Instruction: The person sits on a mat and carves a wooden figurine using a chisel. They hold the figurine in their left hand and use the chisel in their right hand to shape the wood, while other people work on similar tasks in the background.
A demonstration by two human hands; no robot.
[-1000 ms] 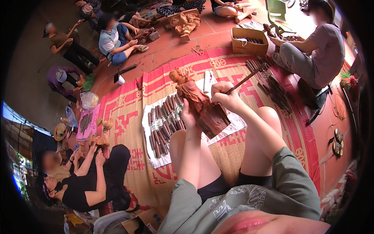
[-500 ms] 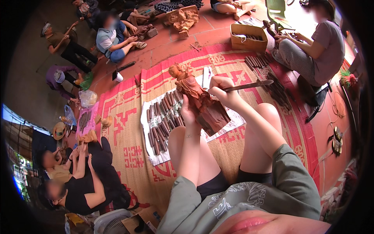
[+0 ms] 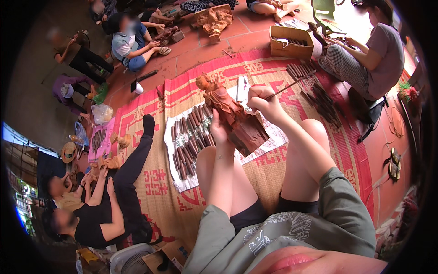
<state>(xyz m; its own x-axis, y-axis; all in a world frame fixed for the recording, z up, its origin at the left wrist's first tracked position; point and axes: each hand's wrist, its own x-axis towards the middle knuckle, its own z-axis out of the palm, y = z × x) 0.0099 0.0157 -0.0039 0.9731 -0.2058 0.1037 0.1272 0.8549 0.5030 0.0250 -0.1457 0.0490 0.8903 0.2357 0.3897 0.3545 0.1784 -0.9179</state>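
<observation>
A reddish-brown carved wooden figurine [image 3: 228, 108] on a blocky base stands tilted above my knees. Its lower side rests in my left hand [image 3: 221, 132], whose fingers wrap round it from the left. My right hand [image 3: 266, 106] is closed round a slim dark carving tool [image 3: 294, 83], close to the figurine's right side. The tool's long end points up and to the right, away from the figurine; its other end is hidden by my fist. Beyond my left knee, several wooden-handled carving tools [image 3: 191, 141] lie in rows on a white cloth [image 3: 184, 186].
A red-and-tan woven mat [image 3: 141, 137] spreads under me. More tools [image 3: 321, 106] lie on its right side, near a seated person [image 3: 378, 59]. A cardboard box [image 3: 289, 51] stands at its far edge. At left, a person's outstretched leg [image 3: 137, 153] reaches across the mat.
The carving tool has turned in my right hand and now points more steeply up, seen thinner. The figurine has shifted slightly left. At left, a person's leg has stretched out onto the mat.
</observation>
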